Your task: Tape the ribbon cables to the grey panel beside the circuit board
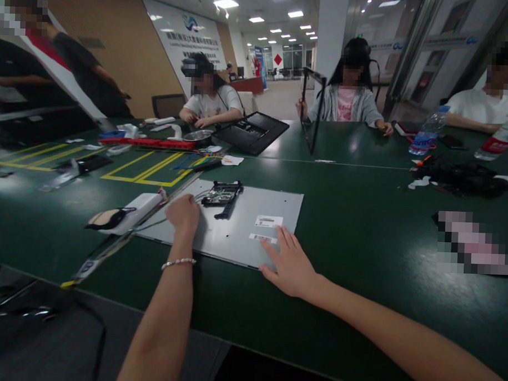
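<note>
A flat silver metal panel, like the back of a display panel, lies on the green table in front of me. My right hand rests on its right part, fingers spread beside two white labels. Over the panel's left part, my left hand is closed, its fingertips turned away; whatever it grips is hidden. Just right of that hand sits a small circuit board with black plastic brackets. A thin cable runs by the left hand toward a white power strip-like box.
A computer mouse leans by the white box. Across the table, one person handles a black monitor shell and another holds a black frame. Bottles, tangled black cables and a phone-like object lie right.
</note>
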{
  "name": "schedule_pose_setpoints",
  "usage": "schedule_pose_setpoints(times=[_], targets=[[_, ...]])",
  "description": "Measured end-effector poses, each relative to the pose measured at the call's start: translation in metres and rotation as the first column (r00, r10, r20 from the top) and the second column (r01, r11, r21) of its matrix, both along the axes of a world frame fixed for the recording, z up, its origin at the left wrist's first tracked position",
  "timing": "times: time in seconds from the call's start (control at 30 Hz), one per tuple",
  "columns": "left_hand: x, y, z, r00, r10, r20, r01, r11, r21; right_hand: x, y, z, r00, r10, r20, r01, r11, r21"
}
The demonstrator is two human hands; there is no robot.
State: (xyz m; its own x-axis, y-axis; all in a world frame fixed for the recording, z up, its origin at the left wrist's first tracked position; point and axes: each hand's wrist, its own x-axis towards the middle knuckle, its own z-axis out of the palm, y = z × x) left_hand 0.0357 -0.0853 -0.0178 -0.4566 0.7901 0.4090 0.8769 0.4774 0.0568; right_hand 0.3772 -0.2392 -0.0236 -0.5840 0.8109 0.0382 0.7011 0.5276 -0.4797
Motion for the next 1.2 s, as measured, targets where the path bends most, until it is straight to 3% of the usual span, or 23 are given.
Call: schedule_pose_setpoints(times=[0.1, 0.27, 0.43, 0.57, 0.7, 0.9, 1.2], targets=[[0.013, 0.012, 0.011, 0.994, -0.101, -0.040, 0.104, 0.991, 0.082, -0.001, 0.000, -0.001, 1.000, -0.003, -0.007, 0.003, 1.000, 0.001], [0.049, 0.051, 0.026, 0.953, -0.299, -0.044, 0.302, 0.942, 0.148, -0.003, 0.000, -0.001, 1.000, -0.004, -0.007, 0.004, 1.000, 0.008], [0.075, 0.082, 0.018, 0.966, -0.248, 0.067, 0.252, 0.966, -0.059, -0.006, 0.001, -0.003, 1.000, -0.018, -0.021, 0.019, 0.998, 0.052], [0.068, 0.094, 0.009, 0.959, -0.241, 0.151, 0.262, 0.956, -0.133, -0.008, 0.004, -0.004, 0.999, -0.020, -0.027, 0.021, 0.998, 0.059], [0.048, 0.103, 0.013, 0.932, -0.315, 0.180, 0.336, 0.936, -0.103, -0.010, 0.006, -0.006, 0.999, -0.020, -0.028, 0.022, 0.998, 0.053], [0.038, 0.110, 0.016, 0.904, -0.398, 0.159, 0.425, 0.791, -0.440, -0.011, 0.008, -0.009, 0.999, -0.023, -0.032, 0.025, 0.998, 0.053], [0.042, 0.118, -0.003, 0.874, -0.448, 0.188, 0.482, 0.754, -0.446, -0.010, 0.010, -0.006, 1.000, -0.013, -0.025, 0.014, 1.000, 0.026]])
